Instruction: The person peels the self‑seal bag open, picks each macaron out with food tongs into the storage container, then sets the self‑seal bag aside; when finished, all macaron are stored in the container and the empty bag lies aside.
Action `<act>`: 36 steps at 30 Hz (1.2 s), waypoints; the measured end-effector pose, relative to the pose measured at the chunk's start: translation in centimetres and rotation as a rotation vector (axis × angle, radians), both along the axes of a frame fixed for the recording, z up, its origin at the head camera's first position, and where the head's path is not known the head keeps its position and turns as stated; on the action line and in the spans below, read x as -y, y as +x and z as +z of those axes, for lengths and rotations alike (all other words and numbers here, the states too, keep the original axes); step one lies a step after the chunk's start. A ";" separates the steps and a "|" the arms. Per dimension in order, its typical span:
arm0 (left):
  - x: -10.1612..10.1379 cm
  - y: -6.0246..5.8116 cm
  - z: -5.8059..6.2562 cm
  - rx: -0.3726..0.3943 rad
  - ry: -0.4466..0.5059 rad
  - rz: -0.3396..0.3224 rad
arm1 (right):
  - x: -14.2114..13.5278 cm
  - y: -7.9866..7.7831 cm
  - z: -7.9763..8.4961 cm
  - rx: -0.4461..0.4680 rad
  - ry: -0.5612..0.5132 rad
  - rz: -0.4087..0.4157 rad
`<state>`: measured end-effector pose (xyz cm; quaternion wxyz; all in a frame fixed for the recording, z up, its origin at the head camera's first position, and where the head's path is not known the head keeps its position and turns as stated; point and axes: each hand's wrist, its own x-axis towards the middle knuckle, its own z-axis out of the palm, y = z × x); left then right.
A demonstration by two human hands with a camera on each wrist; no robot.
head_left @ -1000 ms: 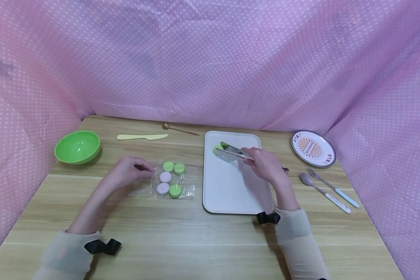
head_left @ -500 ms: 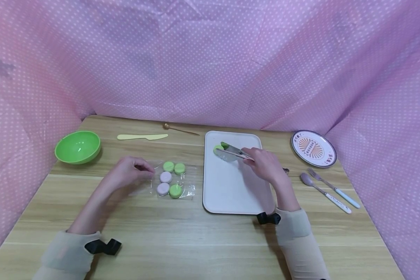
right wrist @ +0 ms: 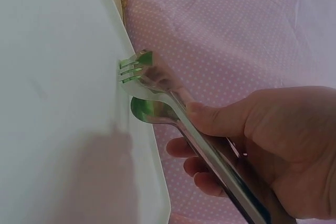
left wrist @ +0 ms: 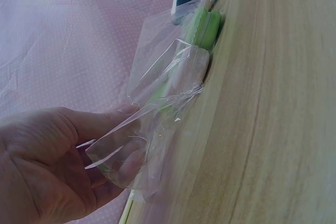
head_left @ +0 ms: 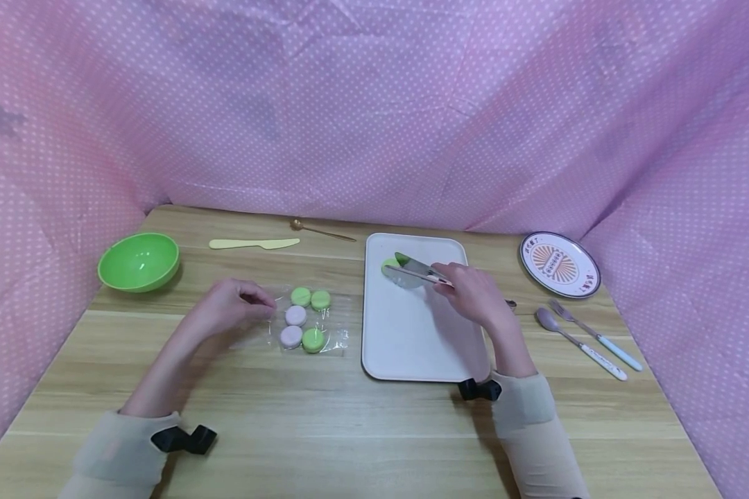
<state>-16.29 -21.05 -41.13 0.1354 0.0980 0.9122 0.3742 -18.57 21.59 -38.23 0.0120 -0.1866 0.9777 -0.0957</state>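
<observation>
My right hand grips metal tongs, one end forked and the other spoon-shaped. Their tips lie around a green macaron near the far left of the white tray. In the right wrist view the tips partly hide that macaron. To the left of the tray lies a clear plastic bag, its near side lifted in the left wrist view. Green macarons and lilac macarons lie inside it. The thumb and fingers of my left hand hold the bag's left edge.
A green bowl stands far left. Behind the bag lie a pale yellow knife and a thin gold spoon. On the right are a printed plate, a spoon and a fork. Pink dotted cloth encloses the table.
</observation>
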 end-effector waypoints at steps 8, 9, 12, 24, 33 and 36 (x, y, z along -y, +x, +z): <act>0.0 -0.1 -0.1 0.026 -0.004 0.010 | 0.3 0.8 1.2 -0.015 -0.036 0.007; 0.0 -0.1 -0.1 0.029 -0.005 0.010 | 0.4 1.0 1.4 -0.022 -0.037 0.015; 0.0 -0.2 -0.1 0.038 -0.015 0.016 | 0.9 1.7 2.0 -0.049 -0.039 0.051; 0.1 -0.1 0.0 0.039 -0.047 0.031 | 5.1 4.4 1.9 -0.043 -0.063 0.195; 0.1 -0.3 -0.2 0.019 -0.061 0.032 | 7.8 4.9 1.1 -0.060 0.006 0.252; 0.0 -0.3 -0.2 0.024 -0.061 0.034 | 8.3 4.8 0.9 -0.066 0.017 0.248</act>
